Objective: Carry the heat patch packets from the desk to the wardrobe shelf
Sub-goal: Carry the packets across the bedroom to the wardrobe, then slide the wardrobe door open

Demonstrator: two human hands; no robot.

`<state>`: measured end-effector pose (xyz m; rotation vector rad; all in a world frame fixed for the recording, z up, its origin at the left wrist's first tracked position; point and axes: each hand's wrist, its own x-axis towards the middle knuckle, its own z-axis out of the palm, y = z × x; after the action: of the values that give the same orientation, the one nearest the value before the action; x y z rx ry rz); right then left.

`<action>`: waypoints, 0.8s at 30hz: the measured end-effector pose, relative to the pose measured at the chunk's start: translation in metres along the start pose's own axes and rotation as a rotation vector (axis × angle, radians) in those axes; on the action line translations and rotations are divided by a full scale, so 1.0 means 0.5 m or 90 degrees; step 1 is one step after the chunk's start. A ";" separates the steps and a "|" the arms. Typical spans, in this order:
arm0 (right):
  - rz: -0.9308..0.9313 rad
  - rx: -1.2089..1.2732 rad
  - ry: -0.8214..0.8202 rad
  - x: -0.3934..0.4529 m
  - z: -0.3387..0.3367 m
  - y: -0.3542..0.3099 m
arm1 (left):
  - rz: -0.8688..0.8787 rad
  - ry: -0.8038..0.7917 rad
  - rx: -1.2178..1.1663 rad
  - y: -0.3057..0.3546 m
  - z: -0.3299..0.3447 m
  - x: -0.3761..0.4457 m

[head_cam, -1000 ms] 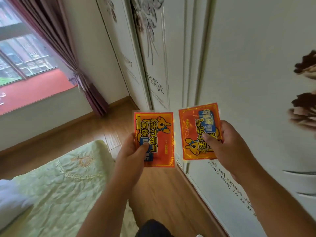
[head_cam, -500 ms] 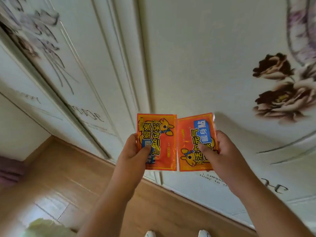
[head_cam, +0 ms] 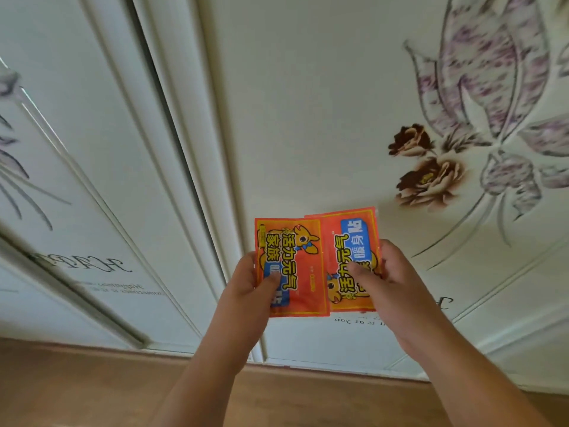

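Note:
Two orange heat patch packets with yellow lettering and a blue label are held up in front of the closed white wardrobe doors [head_cam: 308,118]. My left hand [head_cam: 249,282] grips the left packet [head_cam: 295,266] by its lower left edge, thumb on its face. My right hand [head_cam: 378,272] pinches the right packet [head_cam: 351,241], thumb on the front. The left packet's right edge overlaps the right packet slightly. No shelf is visible; the doors hide the inside.
The sliding wardrobe doors fill the view, with a painted brown and purple flower [head_cam: 431,167] on the right panel and a door seam [head_cam: 197,180] left of centre. A wooden floor [head_cam: 77,389] runs along the bottom.
The view has turned from the window and bed to face the wardrobe doors squarely. Both hands have drawn together, so the two packets now overlap.

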<state>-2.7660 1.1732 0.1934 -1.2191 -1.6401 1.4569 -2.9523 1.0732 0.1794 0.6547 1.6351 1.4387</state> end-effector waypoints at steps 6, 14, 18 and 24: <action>-0.027 0.044 -0.001 -0.019 -0.002 -0.044 | 0.022 -0.032 0.012 0.038 0.023 -0.007; -0.039 0.096 -0.119 -0.035 0.038 -0.109 | 0.097 -0.043 -0.037 0.085 0.030 -0.024; -0.074 0.013 -0.112 -0.031 0.055 -0.128 | 0.105 -0.037 -0.072 0.111 0.012 -0.037; -0.196 -0.308 -0.133 -0.021 0.068 -0.176 | 0.143 -0.010 -0.035 0.137 -0.045 -0.046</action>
<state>-2.8128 1.1530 0.2737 -1.0133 -2.2997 1.0556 -2.9692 1.0567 0.2513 0.8381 1.5423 1.6278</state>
